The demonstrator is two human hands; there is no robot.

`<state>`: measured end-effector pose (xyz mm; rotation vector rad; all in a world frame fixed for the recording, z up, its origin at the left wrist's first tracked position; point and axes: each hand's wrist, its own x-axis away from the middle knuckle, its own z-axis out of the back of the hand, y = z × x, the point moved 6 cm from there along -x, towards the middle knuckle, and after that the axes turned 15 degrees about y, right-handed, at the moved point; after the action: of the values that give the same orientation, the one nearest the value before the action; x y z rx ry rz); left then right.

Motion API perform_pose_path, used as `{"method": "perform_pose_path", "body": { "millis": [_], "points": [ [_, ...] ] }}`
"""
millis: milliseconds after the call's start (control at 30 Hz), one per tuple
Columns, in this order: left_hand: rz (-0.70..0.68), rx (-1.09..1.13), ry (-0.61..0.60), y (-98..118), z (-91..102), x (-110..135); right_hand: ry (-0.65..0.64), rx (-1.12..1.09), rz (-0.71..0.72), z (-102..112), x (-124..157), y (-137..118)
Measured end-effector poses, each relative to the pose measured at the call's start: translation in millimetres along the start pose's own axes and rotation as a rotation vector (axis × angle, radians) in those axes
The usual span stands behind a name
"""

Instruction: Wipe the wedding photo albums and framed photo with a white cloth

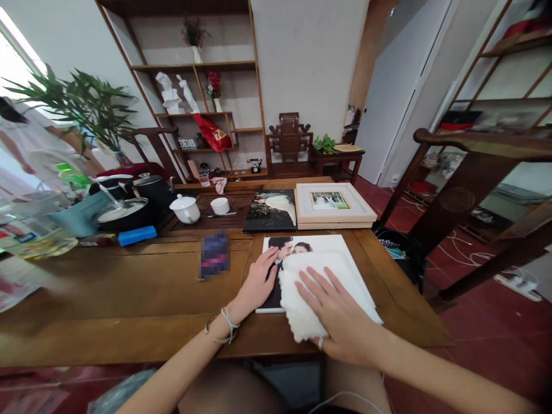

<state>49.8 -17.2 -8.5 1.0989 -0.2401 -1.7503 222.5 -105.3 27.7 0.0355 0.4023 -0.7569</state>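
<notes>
A large photo print or panel (340,247) showing two people lies flat near the front of the wooden table. A white cloth (297,305) with a wavy edge covers much of its right and lower part. My right hand (330,305) rests on the cloth with fingers stretched out and palm down. At the panel's left side, my left hand (260,279) lies on its surface, fingers extended. Whether the right fingers grip any of the cloth cannot be made out; they look flat on it.
Behind the panel lie a dark photo panel (269,210) and a pale wooden picture frame (334,205). A phone-like item (214,255), blurred out, sits to the left. Further left stand a white lidded cup (184,209), a blue box (137,235) and a black pan (121,214). A chair (459,195) stands right.
</notes>
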Motion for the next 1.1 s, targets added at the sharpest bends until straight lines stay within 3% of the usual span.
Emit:
{"method": "perform_pose_path", "body": {
  "millis": [100, 367, 500, 800, 1100],
  "points": [
    [-0.004, -0.004, -0.012, -0.2, -0.3, 0.0, -0.020, -0.060, 0.036, 1.4, 2.8, -1.8],
    [-0.024, 0.007, 0.008, -2.0, -0.8, 1.2, 0.029, 0.028, -0.042, -5.5, -44.6, 64.4],
    [-0.022, 0.007, 0.007, -1.0, 0.4, 0.3, 0.065, 0.083, -0.075, -12.8, -59.1, 75.0],
    [-0.013, -0.006, -0.010, -1.6, -1.2, 0.2, 0.068, 0.136, -0.068, -14.8, -56.6, 64.0],
    [-0.021, -0.016, -0.052, -0.1, -0.9, -0.8, 0.031, 0.059, 0.001, -15.5, -25.4, 8.9]
  ]
}}
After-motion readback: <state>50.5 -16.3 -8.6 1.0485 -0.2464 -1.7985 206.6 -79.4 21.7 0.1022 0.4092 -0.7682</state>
